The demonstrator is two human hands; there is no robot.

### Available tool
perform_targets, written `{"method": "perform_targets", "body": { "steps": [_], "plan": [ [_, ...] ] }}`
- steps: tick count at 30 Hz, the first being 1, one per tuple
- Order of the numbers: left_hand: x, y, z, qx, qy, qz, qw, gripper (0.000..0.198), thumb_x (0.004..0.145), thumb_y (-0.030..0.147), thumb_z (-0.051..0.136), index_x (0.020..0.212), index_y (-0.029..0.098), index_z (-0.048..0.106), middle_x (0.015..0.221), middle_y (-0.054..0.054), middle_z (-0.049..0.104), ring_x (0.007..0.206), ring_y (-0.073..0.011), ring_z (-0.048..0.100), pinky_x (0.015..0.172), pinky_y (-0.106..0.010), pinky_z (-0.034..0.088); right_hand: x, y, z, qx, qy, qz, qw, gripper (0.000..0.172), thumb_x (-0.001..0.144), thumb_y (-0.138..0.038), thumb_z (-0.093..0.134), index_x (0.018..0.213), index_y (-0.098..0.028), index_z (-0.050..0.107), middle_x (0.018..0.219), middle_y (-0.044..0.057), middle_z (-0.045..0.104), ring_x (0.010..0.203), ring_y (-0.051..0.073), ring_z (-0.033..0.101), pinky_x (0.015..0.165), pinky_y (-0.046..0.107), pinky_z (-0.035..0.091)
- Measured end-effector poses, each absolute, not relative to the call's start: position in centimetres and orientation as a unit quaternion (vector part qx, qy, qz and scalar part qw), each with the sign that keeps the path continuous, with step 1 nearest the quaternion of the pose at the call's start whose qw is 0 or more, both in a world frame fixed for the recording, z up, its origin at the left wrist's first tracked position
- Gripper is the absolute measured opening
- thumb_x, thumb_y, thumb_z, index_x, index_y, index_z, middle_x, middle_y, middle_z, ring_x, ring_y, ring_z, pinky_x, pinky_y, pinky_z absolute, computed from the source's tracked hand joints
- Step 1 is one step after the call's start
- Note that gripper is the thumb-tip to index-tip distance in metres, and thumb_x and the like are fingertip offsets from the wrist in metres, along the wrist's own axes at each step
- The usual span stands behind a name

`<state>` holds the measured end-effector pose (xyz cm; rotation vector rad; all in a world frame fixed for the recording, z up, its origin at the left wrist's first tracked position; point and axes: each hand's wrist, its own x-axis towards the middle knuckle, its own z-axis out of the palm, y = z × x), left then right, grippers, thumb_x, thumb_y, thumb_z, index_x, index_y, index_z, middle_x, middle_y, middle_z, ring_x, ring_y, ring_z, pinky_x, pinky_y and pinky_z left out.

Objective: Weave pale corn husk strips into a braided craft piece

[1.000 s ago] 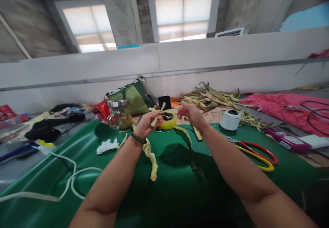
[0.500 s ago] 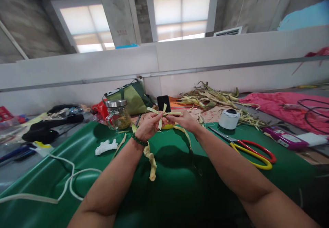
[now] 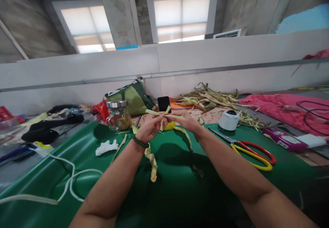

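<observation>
Above the green mat, pale yellow-green husk strips (image 3: 153, 112) cross one another like a small star between my hands. My left hand (image 3: 149, 126), with a dark beaded bracelet on its wrist, pinches the strips near their crossing. From the other side, the fingers of my right hand (image 3: 185, 121) close on the same strips, with one strip end lying along them. The exact grip of the fingertips is partly hidden. Below my left wrist a twisted husk length (image 3: 152, 163) reaches down over the mat, its upper end hidden. A thinner husk strip (image 3: 186, 135) curves down below my right hand.
Scissors (image 3: 246, 149) with red and yellow handles lie right, near a white spool (image 3: 229, 120). A glass jar (image 3: 118, 115), crumpled tissue (image 3: 106, 147) and white cord (image 3: 69, 176) are left. Behind stand a phone (image 3: 163, 103), a green bag (image 3: 132, 99) and a husk pile (image 3: 209, 97).
The crossed strips have turned slightly in my fingers, and my right hand has shifted a little along them. Both hands stay close together in nearly the same place.
</observation>
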<state>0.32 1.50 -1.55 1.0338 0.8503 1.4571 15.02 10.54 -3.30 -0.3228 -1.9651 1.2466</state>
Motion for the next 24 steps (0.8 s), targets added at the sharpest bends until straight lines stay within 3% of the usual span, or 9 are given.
{"method": "perform_targets", "body": {
  "steps": [3,6,8,11,14,18,21,24],
  "plan": [
    [-0.1,2.0,-2.1,0.501,0.427,0.599,0.457,0.017,0.071,0.028,0.069,0.077,0.012,0.066,0.051,0.001,0.058,0.044,-0.0073,0.049,0.045,-0.018,0.038,15.8,11.9,-3.0,-0.18,-0.728,0.459,0.476,0.027,0.071,-0.036,0.063,0.088,-0.016,0.072,0.085,0.005,0.07,0.08,0.017,0.062,0.075,0.03,0.05],
    [0.0,2.6,-3.0,0.588,0.544,0.517,0.301,0.029,0.075,0.03,0.062,0.052,0.013,0.058,0.043,0.001,0.053,0.041,-0.0085,0.044,0.044,-0.021,0.033,16.8,11.5,-2.3,-0.189,-0.747,0.316,0.554,0.034,0.074,-0.02,0.052,0.105,-0.019,0.068,0.102,0.007,0.067,0.091,0.019,0.061,0.083,0.035,0.05],
    [0.5,2.9,-3.6,0.641,0.58,0.462,0.2,0.036,0.075,0.025,0.059,0.041,0.016,0.051,0.039,0.0,0.049,0.041,-0.0093,0.041,0.044,-0.023,0.029,17.0,10.0,-1.9,-0.148,-0.814,0.153,0.54,0.047,0.074,-0.011,0.047,0.117,-0.022,0.063,0.125,0.008,0.057,0.109,0.021,0.055,0.092,0.038,0.047],
    [0.9,3.0,-4.0,0.686,0.572,0.432,0.123,0.033,0.067,0.015,0.061,0.039,0.018,0.045,0.039,0.001,0.045,0.043,-0.0095,0.038,0.044,-0.024,0.024,16.5,7.6,-1.8,-0.081,-0.904,-0.08,0.411,0.048,0.075,-0.005,0.049,0.115,-0.027,0.064,0.144,0.003,0.042,0.133,0.025,0.034,0.109,0.046,0.029],
    [0.6,2.8,-3.9,0.704,0.568,0.391,0.168,0.032,0.064,0.013,0.061,0.038,0.018,0.042,0.037,0.003,0.042,0.04,-0.0086,0.036,0.042,-0.024,0.024,16.2,7.4,-1.9,-0.082,-0.916,-0.178,0.349,0.031,0.08,-0.008,0.052,0.103,-0.022,0.068,0.139,0.005,0.049,0.132,0.026,0.035,0.109,0.048,0.026],
    [-0.5,2.7,-3.5,0.68,0.579,0.363,0.265,0.026,0.07,0.018,0.055,0.045,0.017,0.052,0.041,0.002,0.053,0.04,-0.0101,0.046,0.043,-0.022,0.034,16.6,9.0,-2.0,-0.112,-0.932,-0.166,0.301,0.021,0.088,-0.017,0.05,0.09,-0.018,0.071,0.111,0.008,0.067,0.11,0.024,0.054,0.095,0.039,0.04],
    [-1.0,3.0,-3.3,0.676,0.581,0.387,0.237,0.017,0.07,0.013,0.054,0.055,0.015,0.064,0.05,0.0,0.063,0.046,-0.0113,0.054,0.047,-0.021,0.04,16.7,9.5,-2.2,-0.18,-0.945,-0.1,0.254,0.025,0.09,-0.023,0.047,0.088,-0.015,0.071,0.089,0.011,0.07,0.083,0.02,0.061,0.074,0.029,0.043],
    [-0.9,3.2,-3.3,0.659,0.598,0.425,0.164,0.017,0.069,0.008,0.055,0.068,0.013,0.071,0.058,-0.001,0.068,0.053,-0.0129,0.059,0.052,-0.022,0.043,16.5,9.4,-2.4,-0.235,-0.93,-0.017,0.282,0.022,0.089,-0.024,0.049,0.089,-0.015,0.069,0.085,0.01,0.07,0.077,0.018,0.061,0.068,0.027,0.041]
  ]
}}
